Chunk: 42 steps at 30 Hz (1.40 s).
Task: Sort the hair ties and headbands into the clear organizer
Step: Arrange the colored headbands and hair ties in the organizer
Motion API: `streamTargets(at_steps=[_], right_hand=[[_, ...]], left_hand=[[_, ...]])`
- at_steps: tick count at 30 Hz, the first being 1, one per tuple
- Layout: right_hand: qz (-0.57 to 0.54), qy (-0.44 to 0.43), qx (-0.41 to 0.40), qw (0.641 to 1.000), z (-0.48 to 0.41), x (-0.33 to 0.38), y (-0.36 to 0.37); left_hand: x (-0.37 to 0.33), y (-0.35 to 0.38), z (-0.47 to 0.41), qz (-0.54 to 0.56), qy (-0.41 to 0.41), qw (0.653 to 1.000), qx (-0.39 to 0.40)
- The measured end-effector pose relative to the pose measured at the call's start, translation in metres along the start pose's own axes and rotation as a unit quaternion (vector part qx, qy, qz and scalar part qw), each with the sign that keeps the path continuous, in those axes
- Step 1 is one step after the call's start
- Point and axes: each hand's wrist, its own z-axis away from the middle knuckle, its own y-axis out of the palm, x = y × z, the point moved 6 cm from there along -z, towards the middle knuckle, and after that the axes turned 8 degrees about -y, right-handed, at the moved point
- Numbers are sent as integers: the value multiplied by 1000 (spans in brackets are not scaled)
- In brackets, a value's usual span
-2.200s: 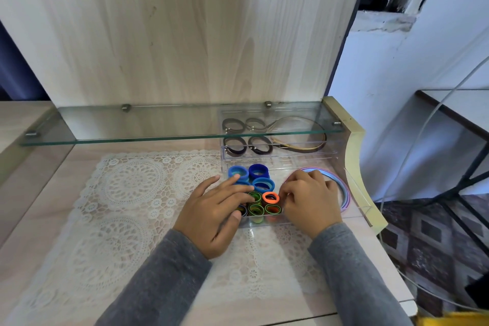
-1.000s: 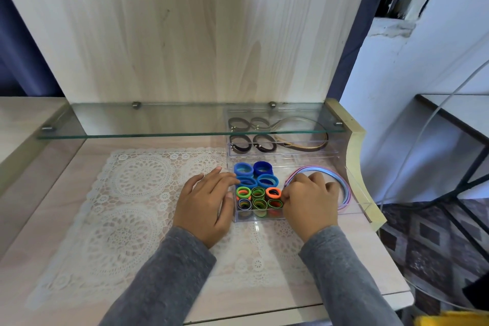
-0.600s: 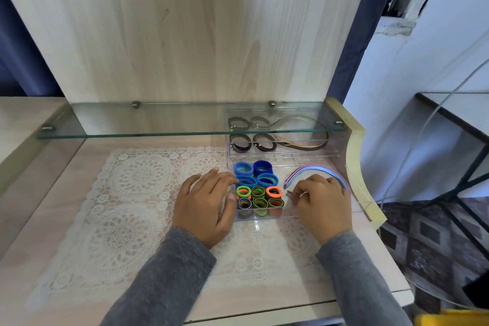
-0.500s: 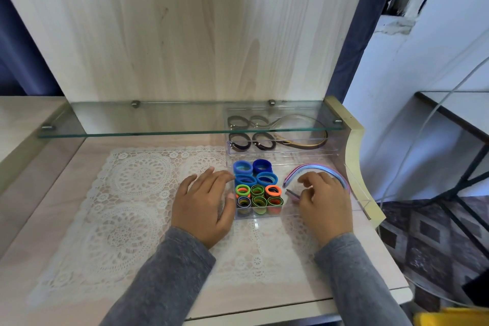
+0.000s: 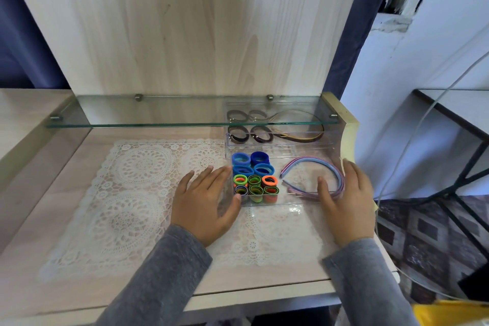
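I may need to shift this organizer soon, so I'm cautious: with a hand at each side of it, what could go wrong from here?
1. The clear organizer sits on the lace mat; if the left hand and right hand slide it, the mat may bunch up.
2. Its rear part lies under the glass shelf; lifting it straight up could knock the glass.
3. The hair ties stand packed on edge; a tilt might spill them.

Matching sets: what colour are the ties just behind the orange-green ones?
Blue hair ties; head view.
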Motion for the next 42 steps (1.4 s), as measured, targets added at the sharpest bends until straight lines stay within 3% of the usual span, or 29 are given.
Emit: streamTargets(at_steps=[4, 14, 42], right_hand=[[-44, 69, 37, 996, 7, -13, 0], [-50, 72, 129, 988, 5, -24, 4], [-77, 57, 102, 990, -7, -15, 1]], left_hand=[[0, 4, 6, -6, -20, 999, 25], [5, 9, 10, 2, -43, 997, 63], [10, 4, -1, 66, -59, 995, 53]])
